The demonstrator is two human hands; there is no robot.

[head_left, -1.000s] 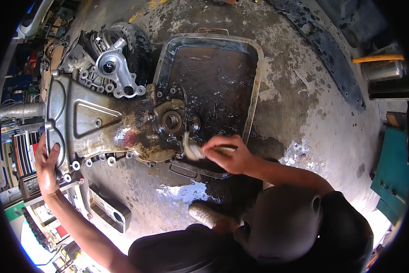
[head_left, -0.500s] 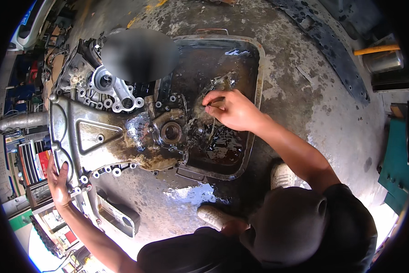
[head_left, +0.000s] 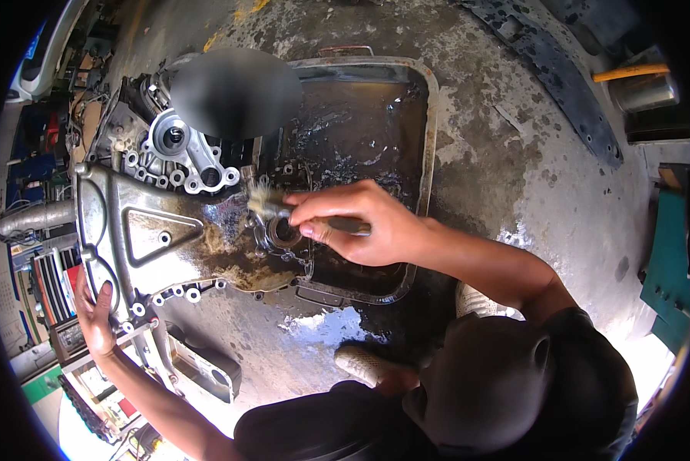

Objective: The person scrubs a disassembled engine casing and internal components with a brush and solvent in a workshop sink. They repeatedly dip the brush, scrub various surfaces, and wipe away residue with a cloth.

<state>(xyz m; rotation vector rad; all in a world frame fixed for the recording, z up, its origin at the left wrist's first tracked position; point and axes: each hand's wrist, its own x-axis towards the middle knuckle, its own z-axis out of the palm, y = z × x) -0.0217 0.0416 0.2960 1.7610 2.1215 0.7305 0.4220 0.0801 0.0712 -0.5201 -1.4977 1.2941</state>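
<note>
A large metal engine timing cover [head_left: 157, 265] lies across the left part of the view, its right end over a tray [head_left: 431, 131] of dark liquid. My left hand [head_left: 97, 321] grips the cover's left edge, thumb on top and fingers partly hidden behind it. In my right hand [head_left: 372, 224] is a brush [head_left: 266, 201], pinched by its handle, most of which the hand covers. The pale bristles, slightly blurred, are at the cover near its round bore [head_left: 285, 232]. Brownish, dirty wetness spreads over the cover's surface left of the bristles.
Behind the cover is a bright metal housing [head_left: 199, 165] with bolt holes; a blurred patch hides the part beside it. Another metal part [head_left: 200, 367] lies on the wet floor. A dark perforated panel [head_left: 560, 84] is at the far right, and shelves with items line the left.
My right hand has moved left and nearer from over the tray, bringing the brush to the cover by the bore. The splashing in the tray has settled. My left hand keeps its hold.
</note>
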